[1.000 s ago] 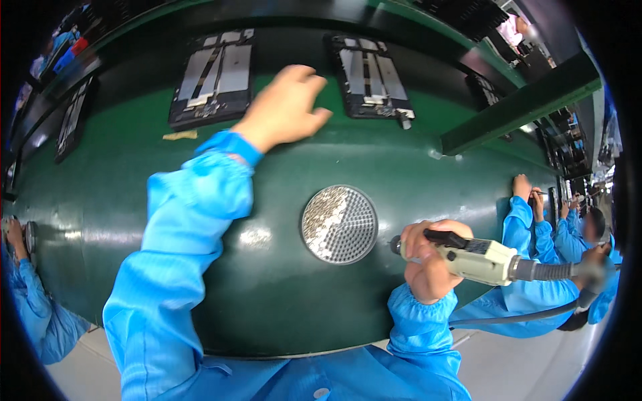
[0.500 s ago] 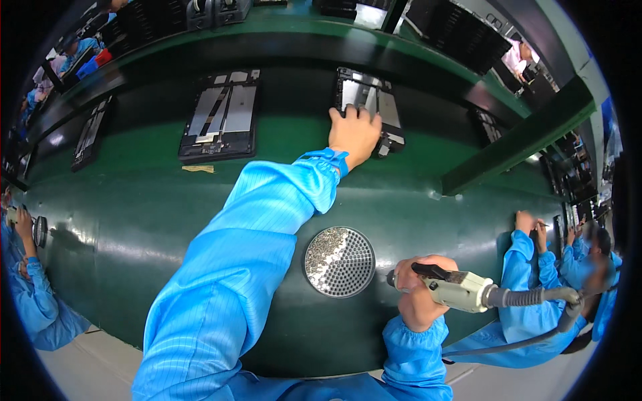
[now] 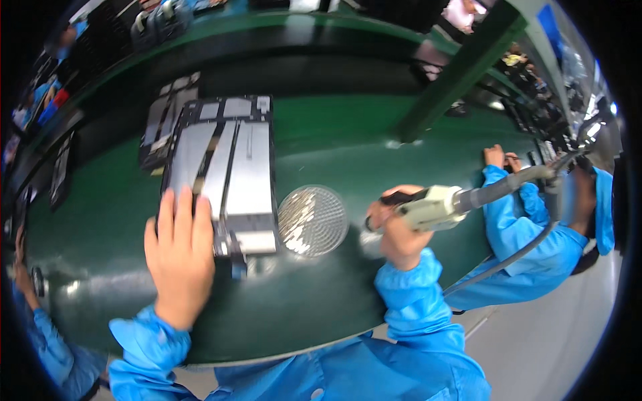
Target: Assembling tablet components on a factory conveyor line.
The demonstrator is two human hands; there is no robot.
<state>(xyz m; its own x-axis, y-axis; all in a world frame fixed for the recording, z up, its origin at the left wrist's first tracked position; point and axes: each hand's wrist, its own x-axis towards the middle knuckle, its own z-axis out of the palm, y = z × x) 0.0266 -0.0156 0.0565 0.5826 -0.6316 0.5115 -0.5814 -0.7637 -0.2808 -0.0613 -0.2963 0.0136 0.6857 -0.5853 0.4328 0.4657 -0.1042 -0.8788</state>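
Note:
An opened tablet (image 3: 251, 175) lies tilted on the green bench, its silver battery panels and black frame showing. My left hand (image 3: 179, 267) rests on its near left corner with fingers stretched out flat; the thumb is hard to make out. A small dark part (image 3: 238, 267) sticks out from the tablet's near edge. Wrapped round a pale electric screwdriver (image 3: 435, 208), my right hand (image 3: 403, 240) is closed, right of the tablet. Between the two is a round ridged screw tray (image 3: 328, 224), blurred, with shiny screws in its left half.
Another opened tablet (image 3: 155, 130) lies behind on the left, with one more (image 3: 61, 170) farther left. A green post (image 3: 455, 77) rises from the bench at the back right. The screwdriver's grey cable (image 3: 511, 184) runs right, where a co-worker in a blue sleeve (image 3: 515, 220) sits.
My left hand has brought a tablet from the back of the bench to just left of the screw tray. The view has turned right. My right hand still holds the screwdriver.

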